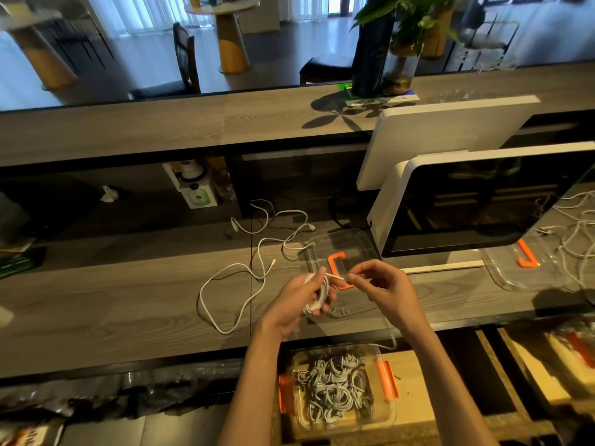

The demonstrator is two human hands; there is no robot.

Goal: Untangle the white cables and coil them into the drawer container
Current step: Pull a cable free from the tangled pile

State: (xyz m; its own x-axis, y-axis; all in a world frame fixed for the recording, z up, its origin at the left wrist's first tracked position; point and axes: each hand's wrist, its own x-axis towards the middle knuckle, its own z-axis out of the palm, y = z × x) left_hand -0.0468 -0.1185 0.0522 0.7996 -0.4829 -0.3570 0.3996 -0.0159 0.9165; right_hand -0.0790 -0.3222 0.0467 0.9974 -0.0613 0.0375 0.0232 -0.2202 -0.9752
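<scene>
Left hand [301, 296] gripped a coiled white cable [317, 296]; right hand [378, 283] pinched its loose end above the worktop [128, 300]. Container [341, 389] below, full of coils.

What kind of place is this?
Probably a café or shop counter: two white checkout screens stand on a long wooden counter, with round tables and chairs beyond it.

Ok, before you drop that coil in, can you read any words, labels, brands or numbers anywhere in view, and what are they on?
Nothing is legible in this view.
White and blue card under the plant vase: printing too blurred to read.
Green and white box under the counter shelf: round green logo, text too small.
Packet at the bottom left corner: lettering cut off and blurred.
Monitor: dark, no text.
</scene>
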